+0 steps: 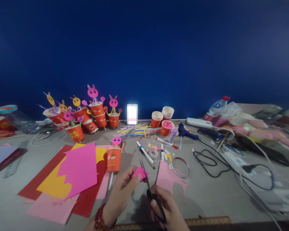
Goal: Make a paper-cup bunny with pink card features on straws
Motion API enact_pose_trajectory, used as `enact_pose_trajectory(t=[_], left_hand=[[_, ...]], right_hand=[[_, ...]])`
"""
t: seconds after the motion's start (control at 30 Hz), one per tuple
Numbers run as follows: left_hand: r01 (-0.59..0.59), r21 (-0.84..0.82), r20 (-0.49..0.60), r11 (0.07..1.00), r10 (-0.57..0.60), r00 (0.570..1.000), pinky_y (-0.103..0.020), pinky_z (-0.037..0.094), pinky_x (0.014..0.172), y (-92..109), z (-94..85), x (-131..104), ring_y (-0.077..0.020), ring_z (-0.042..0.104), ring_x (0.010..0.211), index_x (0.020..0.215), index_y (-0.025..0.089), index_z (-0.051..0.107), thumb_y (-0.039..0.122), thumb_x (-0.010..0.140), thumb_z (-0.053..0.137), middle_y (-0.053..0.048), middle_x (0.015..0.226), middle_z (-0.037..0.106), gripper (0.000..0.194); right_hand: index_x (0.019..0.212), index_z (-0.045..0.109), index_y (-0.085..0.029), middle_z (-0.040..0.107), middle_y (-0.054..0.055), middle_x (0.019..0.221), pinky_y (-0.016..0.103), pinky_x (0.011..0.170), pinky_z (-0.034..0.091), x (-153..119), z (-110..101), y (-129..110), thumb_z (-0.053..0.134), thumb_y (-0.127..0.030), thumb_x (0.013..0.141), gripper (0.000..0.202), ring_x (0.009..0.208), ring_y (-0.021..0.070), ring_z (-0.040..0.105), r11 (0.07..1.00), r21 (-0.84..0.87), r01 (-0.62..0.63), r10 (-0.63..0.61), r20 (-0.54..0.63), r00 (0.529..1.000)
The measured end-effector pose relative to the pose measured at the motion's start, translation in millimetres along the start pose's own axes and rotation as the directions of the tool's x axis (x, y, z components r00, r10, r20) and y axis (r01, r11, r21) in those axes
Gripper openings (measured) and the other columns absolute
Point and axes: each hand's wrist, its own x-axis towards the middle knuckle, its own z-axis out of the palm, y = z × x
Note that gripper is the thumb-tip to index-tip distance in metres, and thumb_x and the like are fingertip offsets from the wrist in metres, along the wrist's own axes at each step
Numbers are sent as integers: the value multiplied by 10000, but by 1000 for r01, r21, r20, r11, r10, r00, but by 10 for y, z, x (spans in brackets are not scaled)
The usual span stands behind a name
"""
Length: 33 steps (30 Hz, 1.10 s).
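Note:
Near the front middle of the table, my left hand [121, 186] pinches a small piece of bright pink paper [139, 173]. A pair of scissors with black handles [148, 189] is gripped in my right hand [167, 205], its blades parted and pointing away from me at the pink paper's right edge. Just left of my hands stands an orange paper cup figure [114, 159] with a pink face on top and straws below. A light pink sheet [170, 179] with cut edges lies to the right of the scissors.
Overlapping coloured sheets [82, 171] cover the left front. Several decorated cups [96, 109] stand behind them. Straws [137, 130], markers [145, 154] and a tape roll [180, 167] lie mid-table. At right are a blue glue gun [186, 132], tangled black cables [210, 160] and a power strip [238, 162].

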Motion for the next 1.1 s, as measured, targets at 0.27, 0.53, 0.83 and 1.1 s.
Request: enact_pose_trajectory(t=[0.27,0.53,0.83,1.1], left_hand=[[10,-13,2,1000,-10,1000,-242,455,743,-4,-17,7,-177,614,791,814,187,703,303,897,619,-20,787,690,165],[9,21,-23,1000,-9,1000,-259,456,762,56,-60,1,-195,604,810,814,186,715,337,885,614,-35,794,690,195],[4,28,32,1000,-5,999,-242,443,791,130,-200,45,-179,594,838,864,195,721,337,899,603,-28,849,694,188],[12,-4,134,1000,-11,991,-232,430,743,100,-145,48,-158,580,775,791,179,673,295,904,595,-11,773,648,180]], right_hand=[[691,408,-236,450,-66,433,202,384,218,6,-40,33,553,-793,767,581,358,72,349,992,-119,41,-44,-22,999],[687,380,-238,419,-81,435,194,374,232,20,-89,119,533,-791,783,582,348,67,348,993,-109,37,-39,-20,999],[719,434,-211,480,-48,582,210,475,330,3,-212,-107,647,-781,708,608,481,94,454,999,-40,-3,5,51,999],[723,437,-208,472,-54,571,195,454,308,19,-132,-109,670,-778,685,617,463,88,453,1000,13,-28,26,104,994]])
